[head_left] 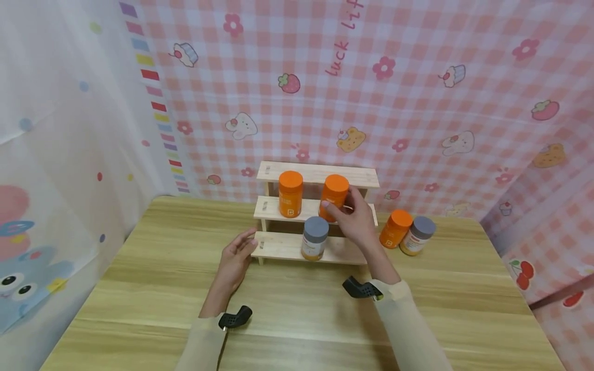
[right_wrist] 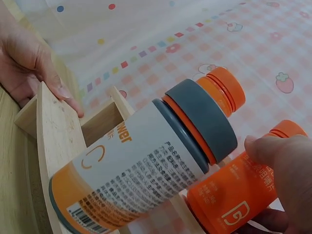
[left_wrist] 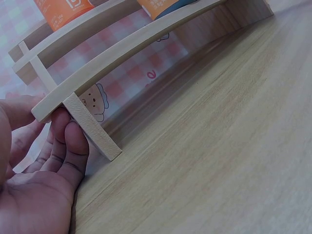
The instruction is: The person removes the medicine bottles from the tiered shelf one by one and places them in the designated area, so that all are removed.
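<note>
Orange bottle, upright, apparently on middle tier, wooden rack

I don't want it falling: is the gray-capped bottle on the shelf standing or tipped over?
Upright: the bottle stands on the lowest board, gray cap on top.

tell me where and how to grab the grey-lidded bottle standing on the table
Probably best to take the grey-lidded bottle round its body, just under the lid, coming from its right. It stands upright on the table with a round body and free space on that side, while an orange bottle crowds its left.
</note>
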Tool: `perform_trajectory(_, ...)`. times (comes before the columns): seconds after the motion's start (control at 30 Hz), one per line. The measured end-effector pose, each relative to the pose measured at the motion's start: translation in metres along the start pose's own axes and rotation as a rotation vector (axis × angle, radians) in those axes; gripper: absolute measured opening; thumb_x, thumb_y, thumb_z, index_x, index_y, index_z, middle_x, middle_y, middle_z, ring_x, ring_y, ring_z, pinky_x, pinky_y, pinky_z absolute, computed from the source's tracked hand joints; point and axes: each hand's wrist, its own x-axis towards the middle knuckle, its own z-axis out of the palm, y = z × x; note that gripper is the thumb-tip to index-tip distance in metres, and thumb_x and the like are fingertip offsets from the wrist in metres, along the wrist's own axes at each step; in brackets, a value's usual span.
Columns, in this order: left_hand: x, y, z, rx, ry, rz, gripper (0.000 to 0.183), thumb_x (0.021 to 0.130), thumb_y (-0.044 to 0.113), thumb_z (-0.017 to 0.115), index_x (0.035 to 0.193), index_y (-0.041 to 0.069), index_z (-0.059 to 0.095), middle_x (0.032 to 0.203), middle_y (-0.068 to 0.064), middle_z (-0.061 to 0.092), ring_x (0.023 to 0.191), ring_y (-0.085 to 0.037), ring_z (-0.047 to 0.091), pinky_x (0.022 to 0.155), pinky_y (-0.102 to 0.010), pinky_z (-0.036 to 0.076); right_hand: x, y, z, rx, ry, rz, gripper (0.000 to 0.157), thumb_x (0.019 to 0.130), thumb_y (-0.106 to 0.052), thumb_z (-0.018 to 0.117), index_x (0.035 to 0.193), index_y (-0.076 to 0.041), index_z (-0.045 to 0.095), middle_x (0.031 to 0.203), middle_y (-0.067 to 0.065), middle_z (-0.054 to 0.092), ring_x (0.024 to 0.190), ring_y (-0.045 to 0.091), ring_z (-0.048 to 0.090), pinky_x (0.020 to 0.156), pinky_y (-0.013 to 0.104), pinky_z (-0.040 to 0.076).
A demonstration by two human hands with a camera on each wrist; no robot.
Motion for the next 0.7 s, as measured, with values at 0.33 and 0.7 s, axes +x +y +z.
perform_trajectory(0.33, 0.001, 0.001, 0.002, 0.005, 0.0, -0.005, 0.044, 0.103, 0.005, 0.059, 0.146, 0.001, 0.052, 0.106, 0.004, 0.064, 0.097, -0.008, 0.063, 0.08, -0.02, 0.055, -0.014, 0.0, -0.017, 0.047, 0.004, -0.062, 0.059, 0.094, -0.043, 0.074, 0.143, -0.024, 0.048, 0.136, 0.009, 0.063, 0.125, 0.028, 0.059, 0.11, 0.048, 0.048)
perform_trajectory(0.7, 0.0, 0.0, 0.0, 0.004, -0.001, -0.011, 0.045, 0.103, 0.006, 0.06, 0.147, 0.002, 0.051, 0.107, 0.002, 0.062, 0.098, -0.009, 0.062, 0.081, -0.02, 0.055, -0.034, -0.001, -0.038, 0.019, 0.053, -0.048, 0.063, 0.093, -0.041, 0.076, 0.145, -0.02, 0.048, 0.136, 0.01, 0.064, 0.124, 0.029, 0.061, 0.108, 0.05, 0.051)
